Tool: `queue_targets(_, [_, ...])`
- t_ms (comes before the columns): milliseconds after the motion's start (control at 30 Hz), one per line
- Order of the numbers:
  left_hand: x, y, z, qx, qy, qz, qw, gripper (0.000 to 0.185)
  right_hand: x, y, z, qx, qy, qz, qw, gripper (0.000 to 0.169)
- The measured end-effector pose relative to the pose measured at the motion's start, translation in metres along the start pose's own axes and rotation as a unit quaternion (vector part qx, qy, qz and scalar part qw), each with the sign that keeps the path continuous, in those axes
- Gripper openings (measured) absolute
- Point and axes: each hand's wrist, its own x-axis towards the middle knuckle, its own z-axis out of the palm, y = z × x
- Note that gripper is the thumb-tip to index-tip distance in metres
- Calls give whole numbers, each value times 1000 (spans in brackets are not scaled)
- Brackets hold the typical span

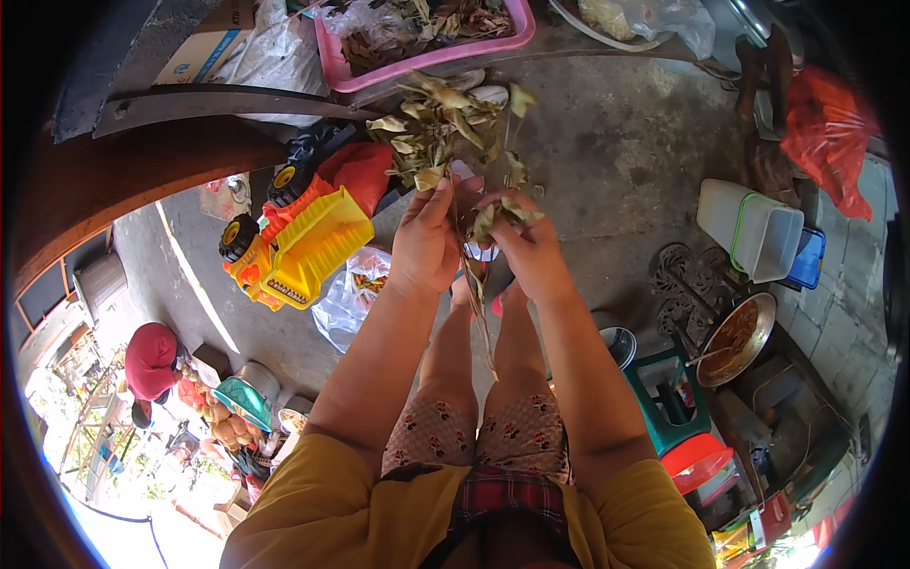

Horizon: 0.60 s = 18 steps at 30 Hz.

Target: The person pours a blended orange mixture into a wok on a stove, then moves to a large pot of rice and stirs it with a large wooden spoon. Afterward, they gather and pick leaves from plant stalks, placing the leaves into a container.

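Note:
My left hand [425, 245] pinches a bunch of dried leafy stems [444, 135] between thumb and fingers. The curled, brown-green leaves spread out beyond the fingertips. Below the grip, bare thin stems [485, 327] hang down between my forearms. Close beside it on the right, my right hand [530, 252] has its fingers closed on a few dried leaves [501, 215]. Part of the fingers of both hands is hidden by leaves and stems. Both hands are held above the concrete floor [604, 149], in front of my legs.
A pink plastic tray [524, 32] of dried leaves lies ahead. To the left are a yellow toy dump truck [320, 242] and a clear plastic bag [338, 309] with chillies. A pan [768, 320] of reddish food, a green plastic stool [682, 427] and a plastic container [729, 206] stand at right.

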Motion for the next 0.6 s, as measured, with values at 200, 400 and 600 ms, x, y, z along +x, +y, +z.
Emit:
queue_targets(200, [6, 12, -10, 29, 5, 23, 999, 15, -4, -3, -7, -2, -45, 33, 998, 13])
queue_targets(400, [4, 7, -8, 62, -21, 35, 997, 10, 8, -18, 2, 107, -29, 64, 992, 14])
queue_targets(600, [-2, 1, -9, 85, -77, 87, 990, 18, 16, -32, 6, 213, -41, 77, 973, 24])
